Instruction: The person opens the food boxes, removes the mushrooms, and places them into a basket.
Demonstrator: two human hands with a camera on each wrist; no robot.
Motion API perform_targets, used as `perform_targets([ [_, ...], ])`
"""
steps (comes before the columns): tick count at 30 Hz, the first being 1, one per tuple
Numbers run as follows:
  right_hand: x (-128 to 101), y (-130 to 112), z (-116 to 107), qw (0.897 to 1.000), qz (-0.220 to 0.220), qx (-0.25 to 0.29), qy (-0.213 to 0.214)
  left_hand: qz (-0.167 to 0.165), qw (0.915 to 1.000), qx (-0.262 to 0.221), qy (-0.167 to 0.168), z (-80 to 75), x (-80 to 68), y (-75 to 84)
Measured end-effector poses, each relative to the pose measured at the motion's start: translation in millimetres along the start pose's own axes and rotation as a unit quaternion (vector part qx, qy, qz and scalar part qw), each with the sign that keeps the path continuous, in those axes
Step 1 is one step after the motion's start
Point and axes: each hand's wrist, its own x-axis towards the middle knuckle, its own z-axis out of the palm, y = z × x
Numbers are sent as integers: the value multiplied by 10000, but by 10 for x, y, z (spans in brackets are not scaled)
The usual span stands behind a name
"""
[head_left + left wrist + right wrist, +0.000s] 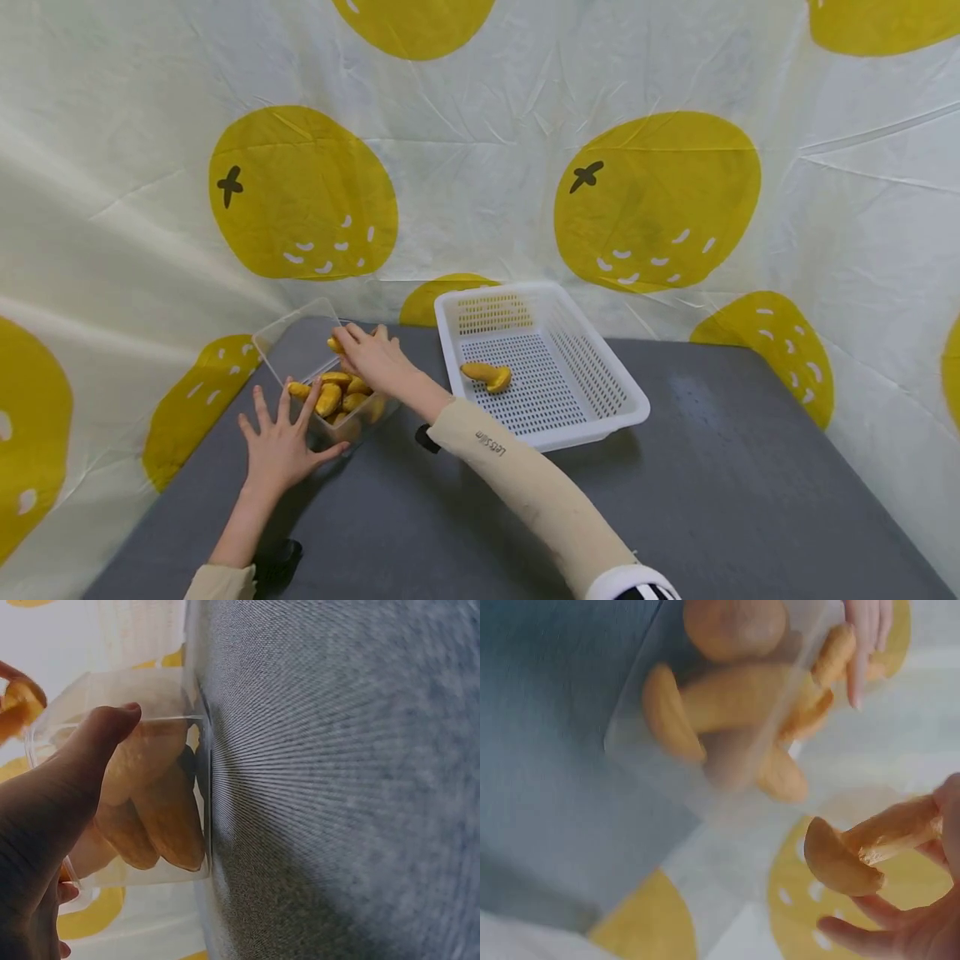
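A clear plastic box (161, 876) full of yellow-brown mushrooms (327, 400) stands on the left of the table. My left hand (277, 450) spreads its straight fingers at the box's near left corner, fingertips over the rim. Its thumb (94, 742) lies along the outer wall in the left wrist view. Above the far side of the box, my right hand (375, 360) pinches a mushroom by its stem; the rounded cap (840, 859) points away from the fingers in the right wrist view. One more mushroom (487, 377) lies in the white basket (611, 417).
The slotted basket stands right of the box, behind my right forearm sleeve (525, 483). The grey table (720, 483) reaches back to a hanging cloth (480, 200) printed with yellow fruit. A small black object (427, 438) shows beside the right forearm.
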Motion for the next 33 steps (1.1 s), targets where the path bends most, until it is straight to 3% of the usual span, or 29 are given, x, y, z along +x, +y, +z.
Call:
perform_targets([
  [5, -144, 183, -209, 9949, -358, -804, 492, -33, 10000, -2, -65, -26, -1, -1],
  [10, -305, 480, -354, 9903, -450, -860, 994, -48, 10000, 5, -47, -40, -8, -10],
  [13, -412, 710, -390, 9891, -366, -935, 1079, -54, 9999, -1, -102, -38, -7, -14],
  [23, -767, 1442, -391, 9894, 220, -1210, 772, -30, 9997, -152, -173, -24, -29, -37],
  [26, -856, 1592, -377, 9893, 490, -1325, 366, -31, 9996, -227, -138, -42, -39, -37],
  [33, -964, 1767, -315, 9874, 1146, -890, -633, -28, 9993, -356, -52, -72, -41, -33],
])
